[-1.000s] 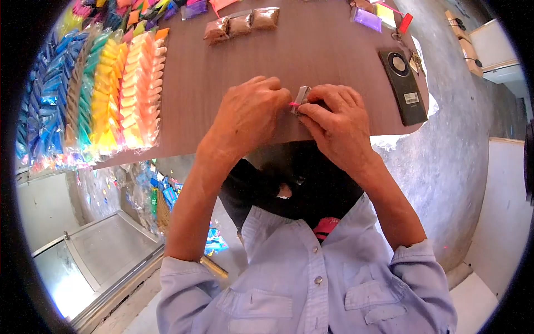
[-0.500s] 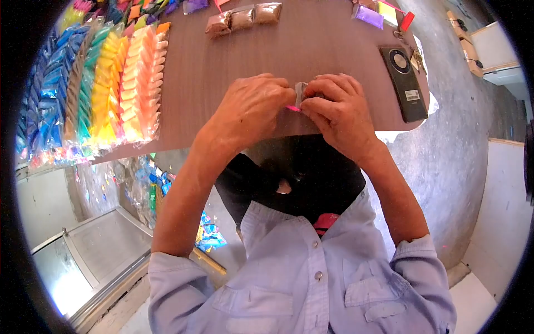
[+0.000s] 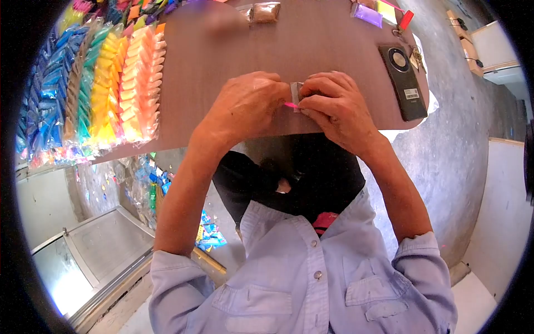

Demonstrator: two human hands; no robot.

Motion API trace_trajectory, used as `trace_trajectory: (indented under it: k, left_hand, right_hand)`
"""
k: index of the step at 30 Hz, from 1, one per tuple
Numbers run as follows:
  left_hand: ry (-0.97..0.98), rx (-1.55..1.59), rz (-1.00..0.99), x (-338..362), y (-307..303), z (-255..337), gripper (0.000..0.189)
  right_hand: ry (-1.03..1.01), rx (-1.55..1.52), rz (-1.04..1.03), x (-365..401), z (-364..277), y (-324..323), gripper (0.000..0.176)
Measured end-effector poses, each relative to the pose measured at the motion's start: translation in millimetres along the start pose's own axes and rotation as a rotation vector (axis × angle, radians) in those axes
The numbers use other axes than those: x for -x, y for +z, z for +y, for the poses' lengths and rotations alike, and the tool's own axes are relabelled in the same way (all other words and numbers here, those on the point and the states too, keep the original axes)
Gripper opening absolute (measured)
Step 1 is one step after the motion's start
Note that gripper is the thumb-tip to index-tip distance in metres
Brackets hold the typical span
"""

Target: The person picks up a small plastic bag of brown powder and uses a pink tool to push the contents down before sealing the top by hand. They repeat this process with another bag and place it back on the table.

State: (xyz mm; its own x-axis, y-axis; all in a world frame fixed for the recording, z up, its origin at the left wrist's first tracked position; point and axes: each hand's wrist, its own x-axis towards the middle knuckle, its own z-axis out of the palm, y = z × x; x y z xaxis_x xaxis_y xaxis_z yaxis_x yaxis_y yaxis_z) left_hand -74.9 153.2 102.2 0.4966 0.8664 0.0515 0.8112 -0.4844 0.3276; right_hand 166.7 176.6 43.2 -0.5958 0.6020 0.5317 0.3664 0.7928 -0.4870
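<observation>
Near the front edge of the brown table [image 3: 206, 72], my left hand [image 3: 247, 106] and my right hand [image 3: 336, 106] almost meet. Between them is a small clear packet [image 3: 295, 92], with a bright pink strip [image 3: 290, 106] at its lower end. Curled fingers of both hands pinch the packet from either side; the left fingertips are partly hidden. Beyond the hands, small brown-filled packets [image 3: 266, 12] lie at the far side of the table.
Rows of colourful packets [image 3: 130, 83] cover the left side. A dark phone [image 3: 405, 83] lies at the right edge, near keys [image 3: 417, 57], a red tag [image 3: 406, 20] and a purple packet [image 3: 367, 15]. A blurred patch covers the upper left.
Both hands have shifted slightly left with the packet, and more of it shows between them. A blurred area now covers part of the far brown packets.
</observation>
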Motion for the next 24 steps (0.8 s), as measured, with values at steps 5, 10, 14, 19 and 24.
trace_trajectory:
  k: [5, 10, 14, 19, 24]
  left_hand:
    - [0.078, 0.016, -0.038, -4.8, -2.1, 1.2, 0.012]
    - [0.097, 0.048, -0.061, -6.0, -1.7, -2.6, 0.01]
    - [0.054, 0.129, -0.087, -2.9, -1.6, -2.6, 0.008]
    - [0.127, 0.222, -0.075, 6.3, 3.4, -7.1, 0.009]
    - [0.102, 0.228, -0.106, 27.8, 1.4, 3.2, 0.011]
  right_hand:
    - [-0.014, 0.027, -0.012, 0.0, 0.9, -1.2, 0.007]
    - [-0.036, 0.024, -0.03, -2.0, 2.8, -3.2, 0.005]
    - [-0.082, 0.023, -0.046, -1.0, 8.5, -2.7, 0.003]
    - [-0.141, 0.042, -0.113, -1.1, 12.5, -7.5, 0.003]
    - [-0.166, 0.067, -0.125, -0.5, 13.7, -6.5, 0.005]
